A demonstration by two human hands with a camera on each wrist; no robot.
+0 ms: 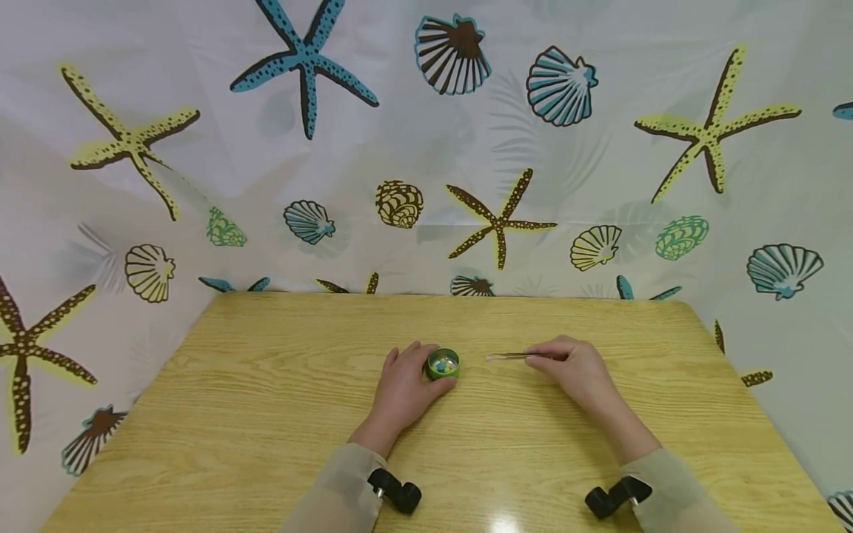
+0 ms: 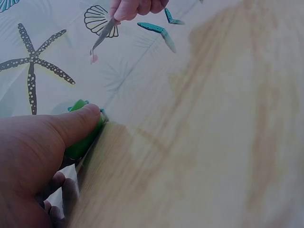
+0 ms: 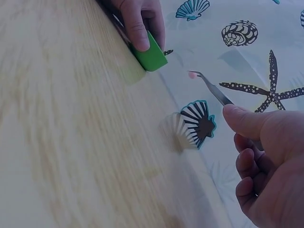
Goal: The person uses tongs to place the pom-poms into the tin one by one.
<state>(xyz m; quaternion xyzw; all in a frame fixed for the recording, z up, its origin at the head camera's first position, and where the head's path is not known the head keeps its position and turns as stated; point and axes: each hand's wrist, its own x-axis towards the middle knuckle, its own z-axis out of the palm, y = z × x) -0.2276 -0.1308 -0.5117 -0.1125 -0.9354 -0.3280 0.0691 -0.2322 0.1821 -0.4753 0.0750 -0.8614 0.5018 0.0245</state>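
Note:
A small round green container (image 1: 443, 363) stands on the wooden table, its top uncovered, with several small coloured pieces inside. My left hand (image 1: 406, 386) grips it from the left, the thumb along its near side. To the right of it, my right hand (image 1: 574, 370) pinches a pair of metal tweezers (image 3: 219, 93) between thumb and fingers. The bent tips point left toward the container and hold a tiny pink piece (image 3: 192, 75). In the left wrist view the green wall (image 2: 84, 142) shows behind my thumb.
The wooden table (image 1: 266, 414) runs back to a pale cloth (image 1: 400, 141) printed with starfish and shells, which also hangs at both sides. A black wrist mount (image 1: 395, 491) sits on the left sleeve, another mount (image 1: 618, 497) on the right.

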